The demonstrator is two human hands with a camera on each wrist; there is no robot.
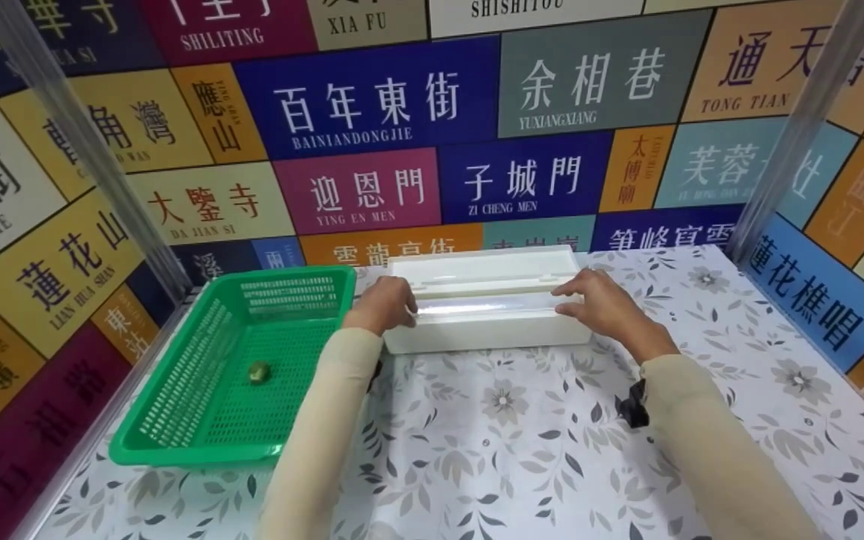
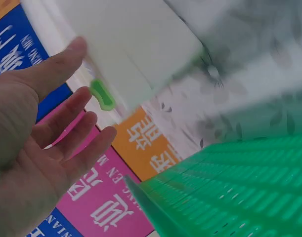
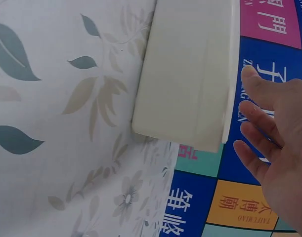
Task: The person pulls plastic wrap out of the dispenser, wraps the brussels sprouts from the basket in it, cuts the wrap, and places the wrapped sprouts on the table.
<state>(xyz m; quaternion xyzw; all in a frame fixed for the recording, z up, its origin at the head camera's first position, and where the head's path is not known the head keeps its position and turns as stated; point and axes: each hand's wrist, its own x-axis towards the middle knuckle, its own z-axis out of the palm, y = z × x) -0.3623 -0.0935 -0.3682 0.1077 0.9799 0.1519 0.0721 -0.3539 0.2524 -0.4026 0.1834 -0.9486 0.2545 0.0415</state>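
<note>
A long white box (image 1: 488, 335) that looks like a cling film dispenser lies at the back of the table. Its lid (image 1: 484, 262) stands raised behind, and a shiny clear film (image 1: 488, 304) stretches along the opening. My left hand (image 1: 381, 304) is at the box's left end, fingers loosely bent. In the left wrist view its fingertips are close to a small green piece (image 2: 102, 95) on the box's edge; whether they touch I cannot tell. At the right end is my right hand (image 1: 608, 307), its fingers relaxed and, in the right wrist view, apart from the box.
A green plastic basket (image 1: 192, 456) stands to the left of the box, with a small round greenish-brown thing (image 1: 259, 372) inside. A flower-patterned cloth (image 1: 507, 450) covers the table. Behind rises a wall of coloured signs (image 1: 372, 97), with clear upright posts at both sides.
</note>
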